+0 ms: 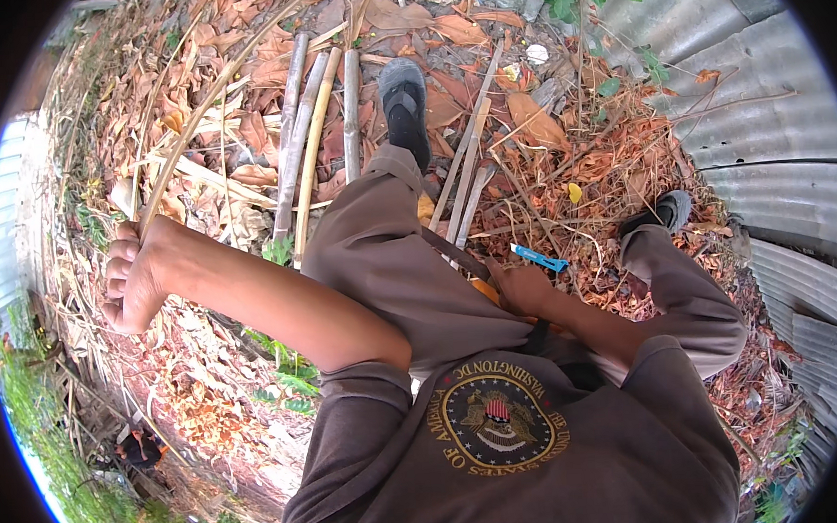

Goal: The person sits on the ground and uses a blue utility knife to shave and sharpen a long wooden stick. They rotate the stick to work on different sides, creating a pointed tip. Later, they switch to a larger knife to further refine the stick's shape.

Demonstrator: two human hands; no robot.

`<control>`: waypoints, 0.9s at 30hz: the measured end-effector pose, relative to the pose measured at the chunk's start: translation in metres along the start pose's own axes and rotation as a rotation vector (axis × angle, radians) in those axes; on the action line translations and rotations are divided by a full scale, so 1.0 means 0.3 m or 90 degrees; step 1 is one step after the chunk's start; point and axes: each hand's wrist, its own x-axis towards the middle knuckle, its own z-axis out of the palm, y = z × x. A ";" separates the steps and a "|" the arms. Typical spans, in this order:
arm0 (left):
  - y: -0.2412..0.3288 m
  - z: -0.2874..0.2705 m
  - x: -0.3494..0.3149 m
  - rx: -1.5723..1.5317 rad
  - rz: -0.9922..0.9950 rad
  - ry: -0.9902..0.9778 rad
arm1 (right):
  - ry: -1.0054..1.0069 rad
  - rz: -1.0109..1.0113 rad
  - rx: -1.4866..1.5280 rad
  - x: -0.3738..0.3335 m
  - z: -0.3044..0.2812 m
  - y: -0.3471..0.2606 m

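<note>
On the left, my left hand (135, 276) is closed, its fingers curled round the lower end of a long, thin, curved stick (222, 78). The stick slants up and away to the right, over the dry leaves. Close to my lap, my right hand (524, 289) is closed on what looks like a knife (458, 253) with a dark flat blade. Something orange (485, 290) shows beside that hand; its shape is partly hidden. A blue box cutter (538, 257) lies just beyond the right hand, by the dry litter.
Several cut poles (352, 113) lie side by side beyond my left leg. Split strips (470, 155) rest right of my shoe (402, 97). Corrugated metal sheets (760, 101) edge the right side. Dry leaves (257, 62) cover the ground; green plants (297, 372) grow near my left arm.
</note>
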 end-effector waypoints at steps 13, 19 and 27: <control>-0.026 0.012 -0.076 -0.029 -0.089 -0.022 | 0.312 -0.286 -0.286 0.459 0.329 -0.028; -0.033 -0.009 -0.080 -0.035 -0.109 -0.038 | 0.155 -0.024 -0.046 0.321 0.236 0.052; -0.052 -0.013 -0.083 -0.057 -0.161 -0.014 | 0.040 0.253 -0.051 0.126 0.365 0.402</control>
